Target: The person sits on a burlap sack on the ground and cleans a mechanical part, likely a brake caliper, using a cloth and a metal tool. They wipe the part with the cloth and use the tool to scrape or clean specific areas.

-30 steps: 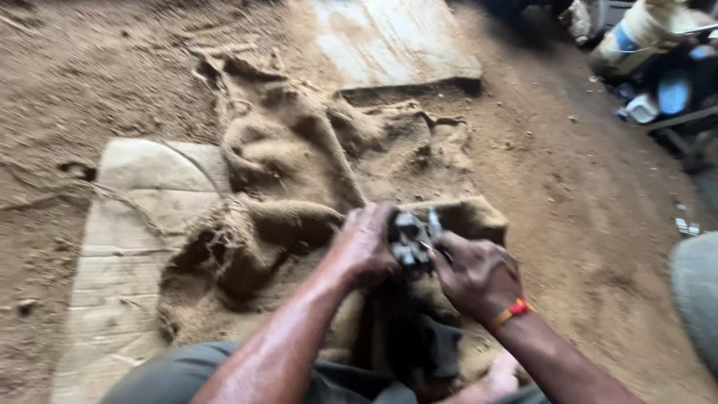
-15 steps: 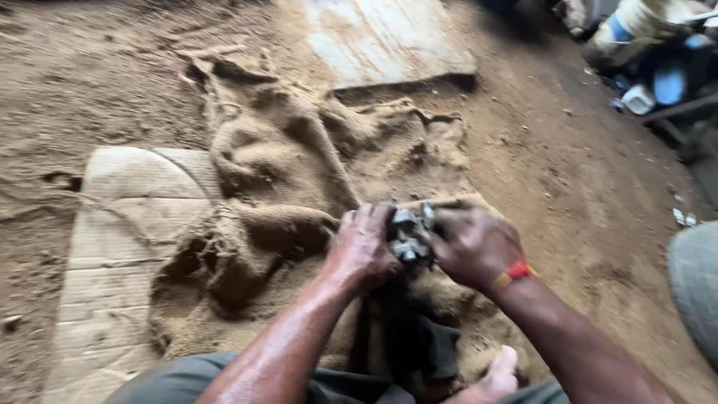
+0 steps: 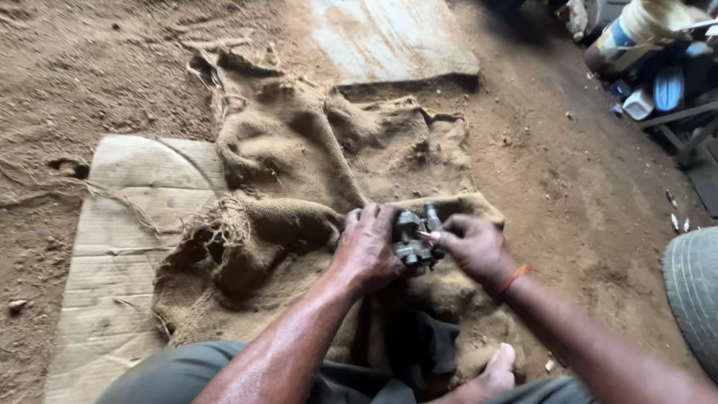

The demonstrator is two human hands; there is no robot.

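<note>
A small dark grey metal part [image 3: 416, 238] with round fittings is held low in the middle of the head view, over a crumpled burlap sack [image 3: 299, 172]. My left hand [image 3: 369, 251] wraps around its left side. From the right, my right hand [image 3: 473, 247], with an orange band at the wrist, pinches it with the fingertips. A dark cloth [image 3: 415, 348] lies under the hands, between my knees.
The sack lies on a dirt floor. A flat cardboard sheet [image 3: 120, 247] is at the left and a wooden board [image 3: 393, 37] at the back. A tyre edge [image 3: 695, 295] shows at the right. Plastic containers [image 3: 647, 37] stand at the top right.
Both hands stay on the metal part, turning it slightly. The view has shifted a little, so the hands sit a bit lower and further right in the frame.
</note>
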